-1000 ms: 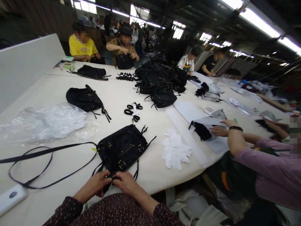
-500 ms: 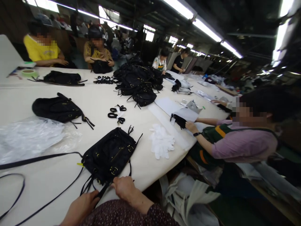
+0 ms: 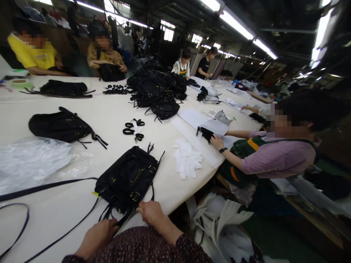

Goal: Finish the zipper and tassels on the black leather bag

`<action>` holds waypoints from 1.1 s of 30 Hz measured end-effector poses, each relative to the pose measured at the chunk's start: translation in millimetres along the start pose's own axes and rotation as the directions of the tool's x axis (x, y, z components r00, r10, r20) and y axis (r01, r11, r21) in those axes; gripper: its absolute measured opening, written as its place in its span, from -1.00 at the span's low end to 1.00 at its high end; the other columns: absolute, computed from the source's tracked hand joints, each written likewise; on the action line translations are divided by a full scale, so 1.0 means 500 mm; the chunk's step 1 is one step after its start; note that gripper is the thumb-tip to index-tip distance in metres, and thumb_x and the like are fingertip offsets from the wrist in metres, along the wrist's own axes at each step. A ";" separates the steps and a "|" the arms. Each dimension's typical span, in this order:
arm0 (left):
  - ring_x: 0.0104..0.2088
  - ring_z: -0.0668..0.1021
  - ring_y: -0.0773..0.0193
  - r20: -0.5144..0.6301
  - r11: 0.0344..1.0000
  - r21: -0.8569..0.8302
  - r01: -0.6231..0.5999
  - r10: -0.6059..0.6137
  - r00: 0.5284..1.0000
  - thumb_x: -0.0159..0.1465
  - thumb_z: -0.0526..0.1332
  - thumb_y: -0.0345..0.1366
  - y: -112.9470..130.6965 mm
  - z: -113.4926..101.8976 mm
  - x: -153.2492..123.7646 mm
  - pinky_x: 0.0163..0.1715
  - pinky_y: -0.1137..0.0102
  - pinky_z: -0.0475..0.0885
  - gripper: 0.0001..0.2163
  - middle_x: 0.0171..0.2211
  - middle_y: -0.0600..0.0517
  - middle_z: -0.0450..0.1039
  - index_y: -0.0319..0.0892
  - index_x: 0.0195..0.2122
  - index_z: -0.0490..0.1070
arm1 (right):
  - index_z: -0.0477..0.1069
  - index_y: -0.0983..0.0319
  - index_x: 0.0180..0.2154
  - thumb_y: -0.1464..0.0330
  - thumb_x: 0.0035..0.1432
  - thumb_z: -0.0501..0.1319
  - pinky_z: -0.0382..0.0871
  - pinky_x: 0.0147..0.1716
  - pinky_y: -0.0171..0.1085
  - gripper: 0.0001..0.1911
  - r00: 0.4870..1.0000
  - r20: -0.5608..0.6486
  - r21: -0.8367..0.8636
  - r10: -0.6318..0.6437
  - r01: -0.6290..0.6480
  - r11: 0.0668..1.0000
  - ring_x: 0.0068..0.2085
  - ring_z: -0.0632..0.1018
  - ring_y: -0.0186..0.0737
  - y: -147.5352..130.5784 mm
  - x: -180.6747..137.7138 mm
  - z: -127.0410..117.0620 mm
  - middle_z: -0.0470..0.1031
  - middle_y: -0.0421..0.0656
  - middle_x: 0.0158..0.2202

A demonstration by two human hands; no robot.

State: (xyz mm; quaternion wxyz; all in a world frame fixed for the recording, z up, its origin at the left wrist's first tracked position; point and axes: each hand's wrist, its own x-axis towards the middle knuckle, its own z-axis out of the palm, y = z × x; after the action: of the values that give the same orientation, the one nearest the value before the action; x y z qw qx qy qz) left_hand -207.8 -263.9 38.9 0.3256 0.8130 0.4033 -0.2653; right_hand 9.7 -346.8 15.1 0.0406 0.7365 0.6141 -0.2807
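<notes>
Right in front of me a black bag with brass-coloured buckles and a zip lies on the table, its lower edge toward me. A short black strap at that edge runs between my hands. My left hand is closed around one end of it. Fingers of my right hand pinch the strap by the bag's lower corner. A yellow tag shows at the bag's left side, where a long black strap trails off left.
Clear plastic bags and another black bag lie left. Coiled straps are beyond my bag, with a heap of black bags behind. White gloves lie near the table edge. A co-worker works at right; others sit opposite.
My right hand has moved slightly away from my left, so more of the strap shows between them. The whole view has shifted a little; the bag stays in place.
</notes>
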 end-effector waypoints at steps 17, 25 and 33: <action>-0.12 0.63 -0.04 -0.037 0.957 0.290 -0.002 0.014 0.999 0.32 -0.07 -0.24 0.085 0.012 0.089 -0.16 0.12 0.48 -0.67 -0.18 -0.20 0.61 -0.14 -0.13 0.47 | 0.46 0.18 -0.15 0.26 0.29 -0.01 0.40 -0.34 -0.22 -0.70 0.999 0.017 -0.031 0.035 -0.035 0.999 -0.25 0.63 -0.08 0.037 0.018 0.003 0.64 -0.04 -0.27; -0.19 0.65 0.00 -0.030 0.959 0.284 -0.003 0.012 0.999 0.31 -0.08 -0.24 0.061 0.030 0.073 -0.25 0.17 0.49 -0.67 -0.19 -0.18 0.61 -0.12 -0.15 0.47 | 0.44 0.20 -0.15 0.20 0.34 -0.06 0.37 -0.34 -0.21 -0.64 0.984 -0.087 0.000 0.156 -0.156 0.988 -0.22 0.63 -0.07 0.087 0.028 -0.023 0.63 -0.01 -0.25; -0.14 0.64 -0.01 -0.036 0.961 0.274 -0.030 0.042 0.998 0.32 -0.08 -0.24 0.056 0.031 0.072 -0.23 0.18 0.47 -0.68 -0.20 -0.17 0.61 -0.12 -0.17 0.46 | 0.41 0.15 -0.05 0.15 0.34 -0.07 0.37 -0.33 -0.21 -0.62 0.962 -0.166 0.012 0.218 -0.219 0.976 -0.23 0.63 -0.07 0.111 0.023 -0.041 0.63 -0.05 -0.22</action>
State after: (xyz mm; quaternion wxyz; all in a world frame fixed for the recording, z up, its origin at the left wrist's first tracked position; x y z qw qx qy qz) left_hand -168.1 -271.2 12.6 0.2066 0.8627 0.3547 -0.2955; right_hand 69.6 -341.7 11.0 0.0220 0.8204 0.5313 -0.2100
